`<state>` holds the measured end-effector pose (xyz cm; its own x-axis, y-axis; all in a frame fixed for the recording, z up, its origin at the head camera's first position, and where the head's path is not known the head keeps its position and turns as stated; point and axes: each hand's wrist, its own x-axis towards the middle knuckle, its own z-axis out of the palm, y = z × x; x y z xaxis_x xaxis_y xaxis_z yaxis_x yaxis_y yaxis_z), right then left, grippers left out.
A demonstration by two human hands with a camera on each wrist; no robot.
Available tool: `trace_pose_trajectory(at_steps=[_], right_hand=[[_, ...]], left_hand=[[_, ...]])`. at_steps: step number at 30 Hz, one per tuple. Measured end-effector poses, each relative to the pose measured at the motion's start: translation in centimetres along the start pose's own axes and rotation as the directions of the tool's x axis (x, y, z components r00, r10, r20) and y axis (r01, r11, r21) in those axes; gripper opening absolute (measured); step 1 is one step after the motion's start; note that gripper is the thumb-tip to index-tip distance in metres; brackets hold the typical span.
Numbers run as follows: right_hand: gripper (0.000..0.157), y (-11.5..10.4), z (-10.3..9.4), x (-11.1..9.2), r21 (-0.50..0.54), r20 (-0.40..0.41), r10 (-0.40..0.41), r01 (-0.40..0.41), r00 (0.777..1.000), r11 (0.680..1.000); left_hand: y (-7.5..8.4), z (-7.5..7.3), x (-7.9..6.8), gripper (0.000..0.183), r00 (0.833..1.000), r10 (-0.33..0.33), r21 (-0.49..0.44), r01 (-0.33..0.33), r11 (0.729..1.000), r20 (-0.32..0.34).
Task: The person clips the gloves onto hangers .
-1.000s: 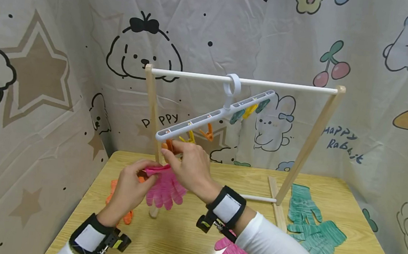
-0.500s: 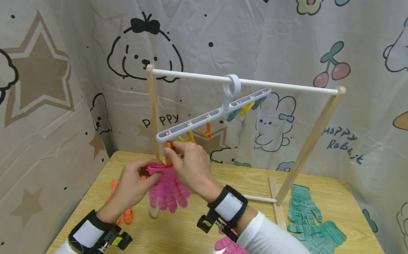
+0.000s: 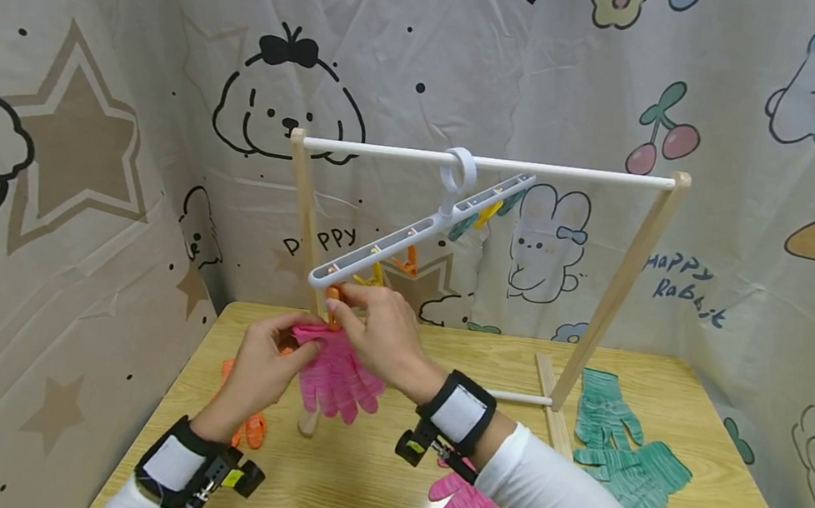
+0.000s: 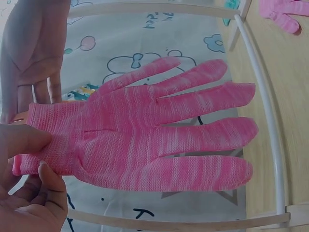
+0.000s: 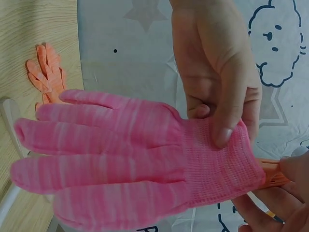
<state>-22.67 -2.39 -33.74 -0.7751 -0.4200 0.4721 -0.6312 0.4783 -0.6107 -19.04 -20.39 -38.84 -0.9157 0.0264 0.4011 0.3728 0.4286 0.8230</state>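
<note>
So the pink glove [image 3: 342, 379] is just left of centre in the head view, held up off the table [image 3: 365, 492] with its finger tubes drooping toward the bottom of the frame. Looks like thin stretchy knit, so I'd call it super light, soft and floppy. Nothing fragile there, and I doubt it's slippery, since that ribbing should give decent grip.

The cuff is the bit to hold imo. It's the flattest part and probably the springiest. Grab it by the palm and I reckon the opening would just sag or fold over.

The left hand [image 3: 262, 370] has that spot: fingers closed in a pinch, thumb on one face of the cuff near its edge. The right hand [image 3: 387, 334] has its fingers nearly together too, pinching the orange clip [image 3: 332, 310] right at the cuff's rim, just under the low left end of the grey hanger [image 3: 420, 235]. Can't tell if the clip's actually biting the knit. The clip looks like stiff plastic, so squeezing its handles is the way to go, and the tilted hanger would likely swing if tugged.
</note>
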Motion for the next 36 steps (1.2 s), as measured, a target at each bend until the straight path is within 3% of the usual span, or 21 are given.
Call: trace_pose_trajectory(at_steps=[15,36], right_hand=[[0.021,0.15,0.44,0.04,0.013,0.015,-0.022,0.022,1.000,1.000],[0.035,0.52,0.91,0.20,0.107,0.052,0.012,-0.017,0.999,0.994]], left_hand=[[0.41,-0.27,0.46,0.021,0.997,0.046,-0.026,-0.048,0.999,-0.055],[-0.20,-0.32,0.52,0.018,0.996,0.053,-0.020,-0.055,0.998,-0.065]])
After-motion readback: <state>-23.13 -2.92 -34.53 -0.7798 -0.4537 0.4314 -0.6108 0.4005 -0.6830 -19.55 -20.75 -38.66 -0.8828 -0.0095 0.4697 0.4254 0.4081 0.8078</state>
